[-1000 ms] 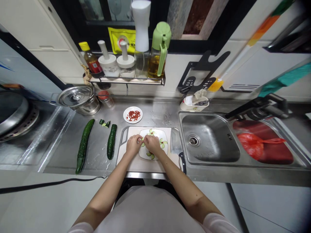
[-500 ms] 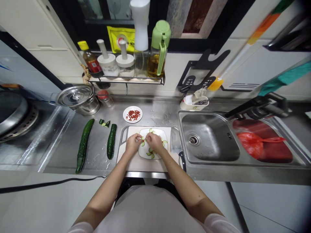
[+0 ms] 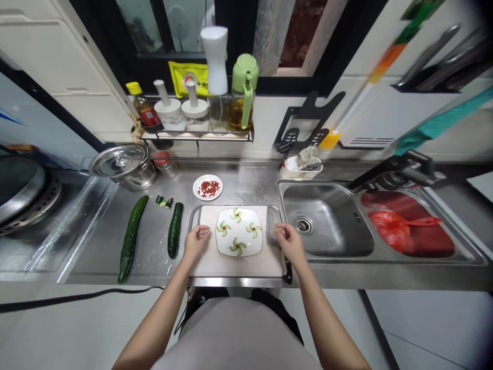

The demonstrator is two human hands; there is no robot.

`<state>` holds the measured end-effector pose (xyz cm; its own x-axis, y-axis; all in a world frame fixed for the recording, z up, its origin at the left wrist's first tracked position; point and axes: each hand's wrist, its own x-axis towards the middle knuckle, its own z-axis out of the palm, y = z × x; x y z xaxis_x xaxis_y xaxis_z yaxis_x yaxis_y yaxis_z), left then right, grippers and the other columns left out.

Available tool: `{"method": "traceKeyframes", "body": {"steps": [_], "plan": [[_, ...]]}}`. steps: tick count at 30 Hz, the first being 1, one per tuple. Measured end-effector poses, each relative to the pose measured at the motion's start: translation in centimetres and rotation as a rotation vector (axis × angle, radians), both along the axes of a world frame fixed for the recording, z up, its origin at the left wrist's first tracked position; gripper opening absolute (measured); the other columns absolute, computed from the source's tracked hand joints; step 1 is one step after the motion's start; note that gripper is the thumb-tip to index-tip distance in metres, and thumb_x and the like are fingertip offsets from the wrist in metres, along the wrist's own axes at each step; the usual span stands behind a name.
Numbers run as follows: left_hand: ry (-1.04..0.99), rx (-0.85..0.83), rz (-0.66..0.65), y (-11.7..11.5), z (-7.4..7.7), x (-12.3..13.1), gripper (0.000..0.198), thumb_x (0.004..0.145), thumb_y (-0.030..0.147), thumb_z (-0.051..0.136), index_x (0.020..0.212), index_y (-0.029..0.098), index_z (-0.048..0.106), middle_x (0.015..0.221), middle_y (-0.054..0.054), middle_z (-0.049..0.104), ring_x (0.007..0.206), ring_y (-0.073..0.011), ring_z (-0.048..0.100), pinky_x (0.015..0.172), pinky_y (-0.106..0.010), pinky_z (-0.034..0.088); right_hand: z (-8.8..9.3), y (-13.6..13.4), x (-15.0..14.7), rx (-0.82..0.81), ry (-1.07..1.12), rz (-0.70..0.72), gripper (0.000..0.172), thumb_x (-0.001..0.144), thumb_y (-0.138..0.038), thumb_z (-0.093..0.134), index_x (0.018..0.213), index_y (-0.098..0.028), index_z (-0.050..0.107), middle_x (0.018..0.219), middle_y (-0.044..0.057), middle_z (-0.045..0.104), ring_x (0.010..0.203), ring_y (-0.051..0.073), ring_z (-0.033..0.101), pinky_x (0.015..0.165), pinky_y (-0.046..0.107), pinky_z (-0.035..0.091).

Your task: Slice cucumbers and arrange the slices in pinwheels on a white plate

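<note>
A white square plate lies on the cutting board. On it, green-edged cucumber slices form several pinwheels, one of them a pinwheel near the front edge, each with red bits in its middle. My left hand hovers over the board's left part, fingers loosely bent and apart, with nothing visible in them. Over the right part is my right hand, fingers curled but apart, beside the broad blade of a kitchen knife. Whether it touches the blade cannot be made out. The knife's black handle points toward me.
A small white dish of chopped red bits stands behind the board. To the left lie a long cucumber, a shorter cut cucumber and cucumber scraps. A lidded pot is farther back. At right is the sink.
Both hands have drawn apart from the plate's middle, the left toward the board's left side, the right toward the knife. The whole plate now shows. The view has shifted slightly.
</note>
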<state>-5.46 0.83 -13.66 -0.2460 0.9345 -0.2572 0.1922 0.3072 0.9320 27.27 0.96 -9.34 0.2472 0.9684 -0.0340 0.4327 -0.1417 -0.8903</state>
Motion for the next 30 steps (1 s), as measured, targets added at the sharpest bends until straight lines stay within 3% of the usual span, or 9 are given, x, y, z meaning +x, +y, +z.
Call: {"method": "traceKeyframes", "body": {"steps": [4,8,12,18,25,30], "plan": [[-0.014,-0.007,-0.026,-1.6,0.0,0.2,0.041,0.066,0.044,0.069,0.092,0.013,0.065,0.062,0.004,0.054,0.053,-0.0087,0.045,0.053,-0.021,0.036,-1.1,-2.6,0.9,-0.080,0.004,-0.017,0.038,0.074,-0.053,0.059,0.090,-0.019,0.064,0.054,-0.006,0.047,0.053,0.014,0.046,0.054,0.025,0.038],[-0.005,-0.032,-0.053,-2.9,-0.4,0.6,0.048,0.067,0.045,0.069,0.101,0.011,0.066,0.062,0.003,0.057,0.056,-0.0111,0.051,0.057,-0.023,0.041,-2.3,-4.1,0.0,-0.190,0.002,0.037,0.034,0.075,-0.047,0.059,0.094,-0.019,0.064,0.053,-0.005,0.051,0.052,0.014,0.050,0.053,0.025,0.040],[0.027,-0.103,-0.099,-3.3,-0.9,1.3,0.056,0.066,0.043,0.070,0.111,0.010,0.065,0.065,0.001,0.062,0.060,-0.0142,0.057,0.060,-0.025,0.044,-3.3,-4.5,-2.0,-0.317,0.057,0.040,0.034,0.075,-0.040,0.061,0.101,-0.019,0.062,0.054,-0.005,0.054,0.050,0.013,0.053,0.047,0.023,0.041],[-0.010,-0.167,-0.170,-2.8,-1.3,2.6,0.053,0.069,0.030,0.069,0.117,0.010,0.061,0.058,0.003,0.060,0.053,-0.0130,0.055,0.058,-0.024,0.043,-3.6,-3.9,-4.6,-0.480,0.273,0.018,0.034,0.076,-0.030,0.060,0.108,-0.021,0.051,0.057,-0.009,0.053,0.047,0.010,0.056,0.040,0.018,0.044],[-0.010,-0.194,-0.141,-2.2,-0.7,3.6,0.046,0.064,0.010,0.067,0.109,0.012,0.061,0.054,0.008,0.054,0.050,-0.0102,0.053,0.053,-0.020,0.039,-3.9,-3.3,-5.3,-0.476,0.243,-0.040,0.025,0.074,-0.018,0.054,0.096,-0.023,0.044,0.056,-0.009,0.053,0.040,0.009,0.052,0.034,0.016,0.037],[-0.208,-0.189,-0.071,-2.5,0.5,4.1,0.038,0.061,0.006,0.066,0.097,0.014,0.058,0.051,0.010,0.048,0.045,-0.0072,0.048,0.051,-0.019,0.041,-3.5,-3.2,-5.4,-0.447,0.292,-0.028,0.025,0.070,-0.020,0.053,0.090,-0.024,0.039,0.053,-0.011,0.050,0.038,0.010,0.051,0.033,0.017,0.033]]}}
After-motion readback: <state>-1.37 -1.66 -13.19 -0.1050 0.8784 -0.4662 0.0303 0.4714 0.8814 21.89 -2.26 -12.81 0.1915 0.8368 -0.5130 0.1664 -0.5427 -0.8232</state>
